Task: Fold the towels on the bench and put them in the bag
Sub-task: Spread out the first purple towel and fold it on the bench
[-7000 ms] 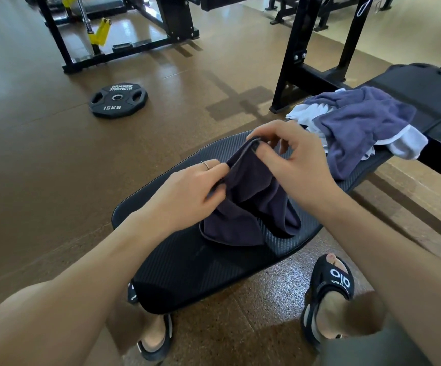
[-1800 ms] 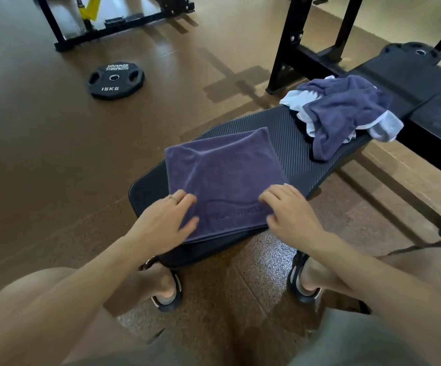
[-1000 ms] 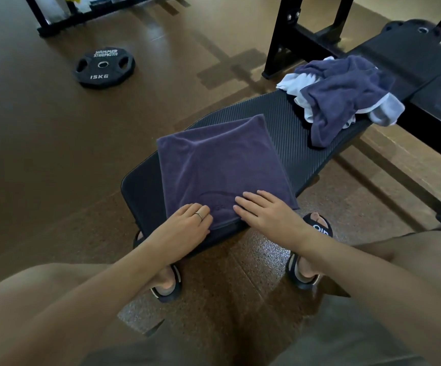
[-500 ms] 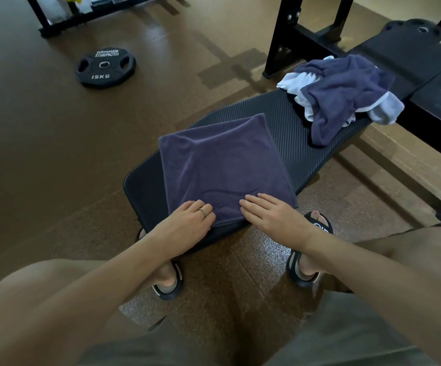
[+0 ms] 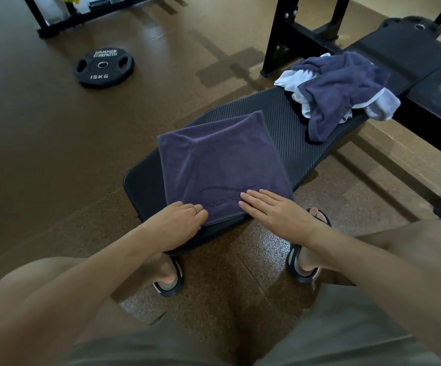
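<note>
1. Left grip (image 5: 181,221): fingers flat and relaxed, pressing on near left corner of purple towel (image 5: 219,165), clasping nothing.
2. Right grip (image 5: 275,211): fingers straight, flat on near right edge of same towel, clasping nothing.
3. Towel spread flat on near end of black table (image 5: 293,143).
4. Rumpled pile of towels (image 5: 343,85), purple and white, farther along table.
5. Weight plate (image 5: 103,66) on floor, far left.

Head view, single, wide-angle: worn on the person's head, facing forward and down, close over the bench (image 5: 288,143), knees at the bottom edge, floor (image 5: 42,143) beyond.
</note>
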{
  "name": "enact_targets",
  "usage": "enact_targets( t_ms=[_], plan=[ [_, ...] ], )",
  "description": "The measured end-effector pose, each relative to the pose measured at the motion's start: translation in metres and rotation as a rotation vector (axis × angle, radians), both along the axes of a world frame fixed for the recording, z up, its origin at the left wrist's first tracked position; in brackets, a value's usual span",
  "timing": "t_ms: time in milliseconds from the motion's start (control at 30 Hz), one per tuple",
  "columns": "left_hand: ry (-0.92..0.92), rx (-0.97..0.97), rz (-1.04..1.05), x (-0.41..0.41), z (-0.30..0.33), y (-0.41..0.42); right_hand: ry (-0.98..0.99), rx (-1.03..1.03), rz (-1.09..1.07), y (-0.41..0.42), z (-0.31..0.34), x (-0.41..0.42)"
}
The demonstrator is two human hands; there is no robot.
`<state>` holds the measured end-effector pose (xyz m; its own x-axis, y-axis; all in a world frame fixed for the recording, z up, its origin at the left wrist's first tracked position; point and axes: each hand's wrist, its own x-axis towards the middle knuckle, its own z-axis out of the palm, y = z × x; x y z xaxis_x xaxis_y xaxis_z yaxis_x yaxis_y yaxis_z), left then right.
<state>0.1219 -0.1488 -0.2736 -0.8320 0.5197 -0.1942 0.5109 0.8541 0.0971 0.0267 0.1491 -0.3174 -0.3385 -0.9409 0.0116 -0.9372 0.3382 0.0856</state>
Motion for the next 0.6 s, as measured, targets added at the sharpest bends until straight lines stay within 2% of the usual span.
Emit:
enact_targets(
  t_ms=[200, 367, 500, 533, 600],
  plan=[
    [-0.056, 0.071, 0.057, 0.005, -0.007, -0.009, -0.081, 0.079, -0.070, 0.006, -0.002, 0.003],
    [0.029, 0.067, 0.058, 0.001, 0.000, 0.000, -0.109, -0.093, -0.134, -0.026, 0.018, 0.012],
    [0.234, 0.233, 0.331, -0.028, 0.007, 0.018, -0.249, -0.191, -0.344, -0.081, 0.026, 0.005],
    [0.249, 0.223, 0.419, -0.035, 0.002, 0.020, -0.272, -0.186, -0.393, -0.090, 0.025, 0.000],
    [0.145, 0.113, 0.533, -0.042, -0.014, 0.020, -0.295, -0.128, -0.483, -0.094, 0.017, -0.012]
  ],
)
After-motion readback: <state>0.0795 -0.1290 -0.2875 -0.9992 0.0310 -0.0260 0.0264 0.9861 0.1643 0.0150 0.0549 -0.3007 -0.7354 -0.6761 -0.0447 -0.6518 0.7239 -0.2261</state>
